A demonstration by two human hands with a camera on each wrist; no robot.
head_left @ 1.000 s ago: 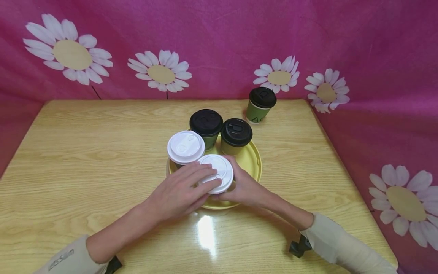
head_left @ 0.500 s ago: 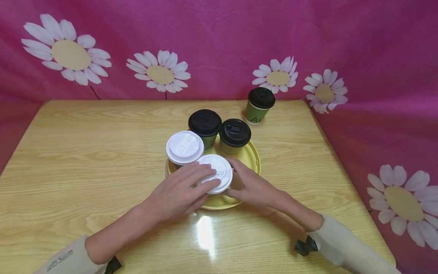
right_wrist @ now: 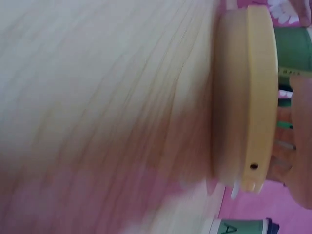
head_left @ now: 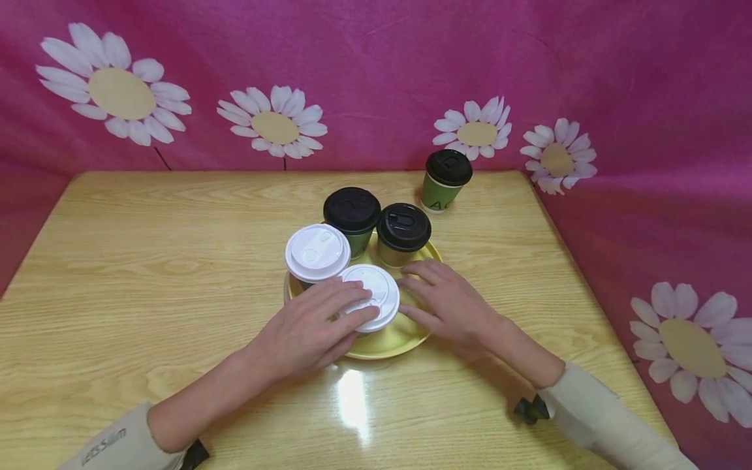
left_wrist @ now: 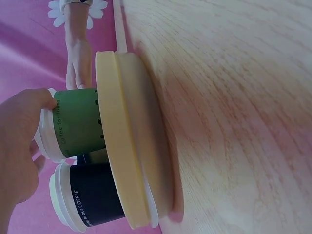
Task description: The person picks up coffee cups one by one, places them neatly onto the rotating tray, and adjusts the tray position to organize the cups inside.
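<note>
On a round yellow tray (head_left: 384,349) stand several lidded paper coffee cups. My left hand (head_left: 311,323) holds the front one, a green coffee cup (left_wrist: 78,117) with a white lid (head_left: 376,294); its fingers lie over the lid and its thumb presses near the rim. To the right, my right hand (head_left: 449,300) hovers over the tray's edge with loosely bent fingers, holding nothing. Left of the green cup is a dark coffee cup (left_wrist: 95,195) under another white lid (head_left: 317,253). Behind them stand a green cup with a black lid (head_left: 352,210) and a tan cup with a black lid (head_left: 404,227).
Farther back on the right, another green cup (head_left: 440,192) with a black lid stands on the wooden table (head_left: 176,261), off the tray. A pink cloth (head_left: 376,59) with white daisies hangs behind the table and along its right side.
My right hand has let go of the front green coffee cup and moved away to the right. My left hand stays on that cup, and the cups have not visibly moved.
</note>
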